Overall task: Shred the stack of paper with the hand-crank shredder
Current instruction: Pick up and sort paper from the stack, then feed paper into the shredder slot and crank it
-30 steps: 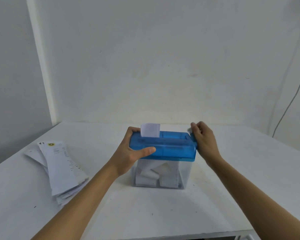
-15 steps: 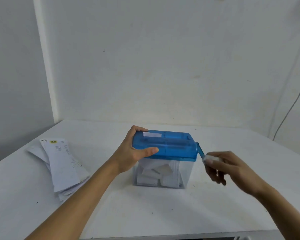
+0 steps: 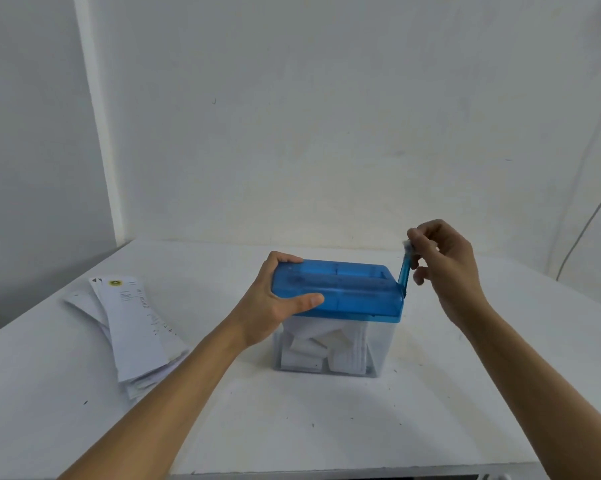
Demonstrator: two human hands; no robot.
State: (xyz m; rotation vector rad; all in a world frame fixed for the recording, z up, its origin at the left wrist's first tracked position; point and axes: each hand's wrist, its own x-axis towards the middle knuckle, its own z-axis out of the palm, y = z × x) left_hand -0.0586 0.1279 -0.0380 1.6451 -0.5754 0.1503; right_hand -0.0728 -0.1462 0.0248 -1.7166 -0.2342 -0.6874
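**First inspector:** Where do we find the task's things?

**Second inspector:** We find the hand-crank shredder (image 3: 347, 308) near the middle of the white table (image 3: 292, 427). Its blue lid (image 3: 361, 296) sits on a clear bin (image 3: 378, 348) that holds cut paper pieces (image 3: 309, 346). The stack of paper (image 3: 132, 327) lies well apart to the left, fanned out, with neither hand on it.

**First inspector:** And the hands?

**Second inspector:** The left hand (image 3: 271, 303) grips the lid's left end, thumb along the front face, fingers curled over the far edge. The right hand (image 3: 444, 268) pinches the knob of the crank (image 3: 403, 275) between thumb and fingertips. The crank arm stands nearly upright at the lid's right end.

**First inspector:** Which step do we record?

**Second inspector:** Cranking, in our judgement. We see no sheet standing in the feed slot (image 3: 340, 277). What sits between the cutters is hidden.

**First inspector:** What does the next move call for?

**Second inspector:** We judge that one hand must let go, lift a sheet off the stack and set it square into the slot. The other should steady the lid so the light bin does not skid. With that much paper on the stack, we rate the task well short of done.
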